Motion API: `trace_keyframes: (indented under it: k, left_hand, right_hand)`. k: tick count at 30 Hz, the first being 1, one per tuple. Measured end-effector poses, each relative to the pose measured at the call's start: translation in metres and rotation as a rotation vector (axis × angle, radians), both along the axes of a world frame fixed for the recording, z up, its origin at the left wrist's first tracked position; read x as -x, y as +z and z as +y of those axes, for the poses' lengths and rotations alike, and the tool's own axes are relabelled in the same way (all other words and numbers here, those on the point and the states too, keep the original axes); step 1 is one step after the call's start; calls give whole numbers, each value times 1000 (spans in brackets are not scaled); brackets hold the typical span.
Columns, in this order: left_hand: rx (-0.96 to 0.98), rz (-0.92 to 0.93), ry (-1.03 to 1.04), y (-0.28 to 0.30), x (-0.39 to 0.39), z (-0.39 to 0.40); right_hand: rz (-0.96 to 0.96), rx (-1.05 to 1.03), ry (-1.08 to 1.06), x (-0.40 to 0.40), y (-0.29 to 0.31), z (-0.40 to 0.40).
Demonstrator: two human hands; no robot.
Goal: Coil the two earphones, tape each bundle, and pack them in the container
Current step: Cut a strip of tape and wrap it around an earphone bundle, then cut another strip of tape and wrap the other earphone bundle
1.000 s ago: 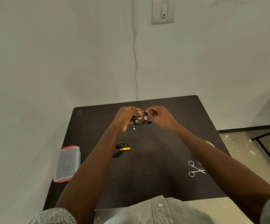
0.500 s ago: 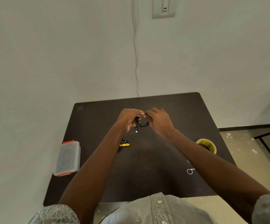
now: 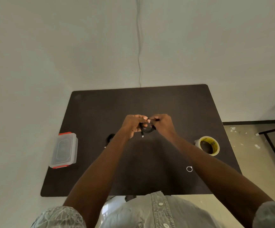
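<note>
Head camera looks down on a black earphone coil (image 3: pixel 147 129), held up over the middle of the dark table (image 3: pixel 150 102) between both hands. Left hand (image 3: pixel 132 124) has its fingers curled round the left side of the loop, and the cable's plug end dangles below it. Right hand (image 3: pixel 162 123) pinches the coil's top right edge, fingertips meeting the left hand's just above the bundle. Over by the left forearm, the second earphone (image 3: pixel 110 138) lies on the table as a dark bundle, mostly hidden behind the arm. Further left, at the table's edge, sits the clear container (image 3: pixel 64 150) with red clips, lid on. Out to the right stands a yellow tape roll (image 3: pixel 208 145), and nearer the person a scissors handle ring (image 3: pixel 189 169) peeks out beside the right forearm.
</note>
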State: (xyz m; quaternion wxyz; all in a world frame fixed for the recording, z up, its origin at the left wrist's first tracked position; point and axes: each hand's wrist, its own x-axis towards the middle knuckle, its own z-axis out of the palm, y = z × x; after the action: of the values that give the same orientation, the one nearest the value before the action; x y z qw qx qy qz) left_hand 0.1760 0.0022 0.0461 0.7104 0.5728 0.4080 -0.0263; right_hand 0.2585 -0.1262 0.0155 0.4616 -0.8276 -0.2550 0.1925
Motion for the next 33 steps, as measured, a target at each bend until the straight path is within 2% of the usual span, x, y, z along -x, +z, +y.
trace_keyframes:
  k: [4, 6, 8, 10, 13, 17, 20, 24, 29, 33]
  left_hand:
    - [73, 50, 43, -28, -4, -2]
    - [95, 57, 79, -44, -8, -5]
    - [90, 62, 118, -58, -14, -8]
    - [75, 74, 154, -74, -21, -10]
    - [9, 122, 151, -95, -30, -9]
    - [-102, 198, 130, -120, -33, -4]
    - [-164, 225, 113, -131, -27, -3]
    - [-282, 236, 47, -136, -17, -8]
    - [-399, 187, -83, -125, -2, -18]
    - [-497, 193, -111, -118, 14, -26]
  right_hand:
    - [480, -20, -51, -9, -16, -3]
    - [614, 9, -51, -16, -27, -5]
    - [653, 25, -78, -21, -39, -4]
    - [575, 86, -185, -26, -53, 0]
    - [358, 216, -311, -30, -71, 6]
    - [166, 433, -329, -26, -78, 9]
    - [29, 512, -288, -20, -85, 7]
    - [-60, 636, -247, -16, -93, 2]
    - [-54, 592, -287, -8, -80, -4]
    - [-240, 480, -259, 6, -72, -32]
